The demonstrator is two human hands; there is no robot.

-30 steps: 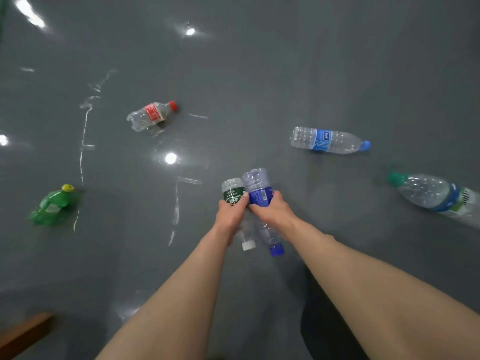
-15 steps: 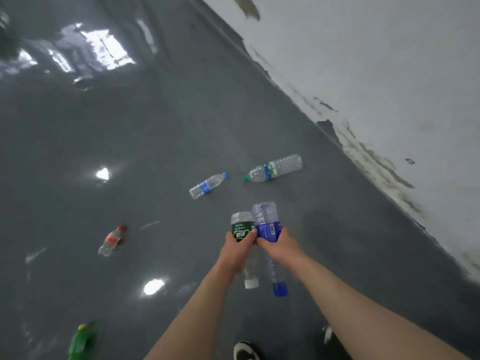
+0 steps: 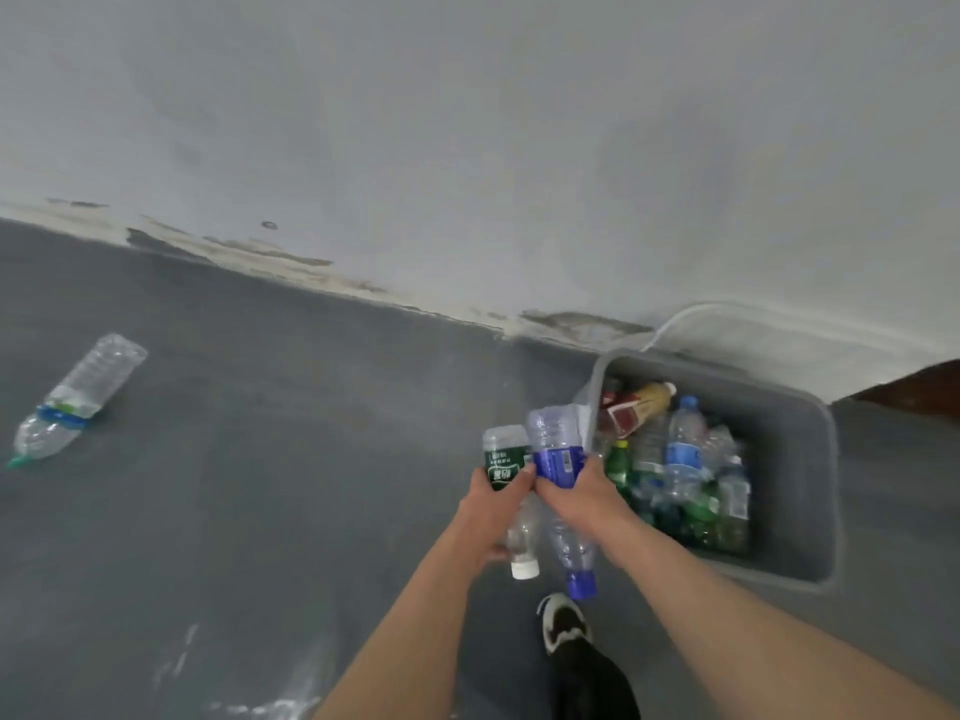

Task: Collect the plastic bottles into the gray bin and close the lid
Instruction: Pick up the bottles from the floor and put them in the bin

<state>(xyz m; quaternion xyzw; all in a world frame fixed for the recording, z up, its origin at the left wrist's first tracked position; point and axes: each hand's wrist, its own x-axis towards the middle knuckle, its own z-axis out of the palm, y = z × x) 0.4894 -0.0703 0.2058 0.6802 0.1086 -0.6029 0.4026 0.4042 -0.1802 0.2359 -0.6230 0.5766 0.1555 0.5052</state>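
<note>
Clear plastic, two bottles carried caps-down, one per hand. Left hand (image 3: 496, 504) grips the green-label bottle (image 3: 506, 467) round its middle, white cap hanging below the wrist. Right hand (image 3: 582, 491) grips the blue-label bottle (image 3: 556, 459) the same way, blue cap lowest. Hands touch each other, bottles side by side, likely so both go in at once.

Gray bin (image 3: 810, 491) sits on the floor (image 3: 260, 485) against the wall (image 3: 467, 148), just right of the hands, open, already heaped with bottles. Near rim is just beside the right hand; bottles not yet over the opening. Pale shape behind the far rim could be the lid, cannot tell.

Room: bare floor left and ahead, wall shuts off the far side, so approach is from this side only. Heap sits below the rim, looks like space for two more. Shoe (image 3: 563, 621) is near the bin's front wall.

One more bottle (image 3: 78, 397) lies flat far left, green cap, well apart from the bin. Task not finished, I'd say.
</note>
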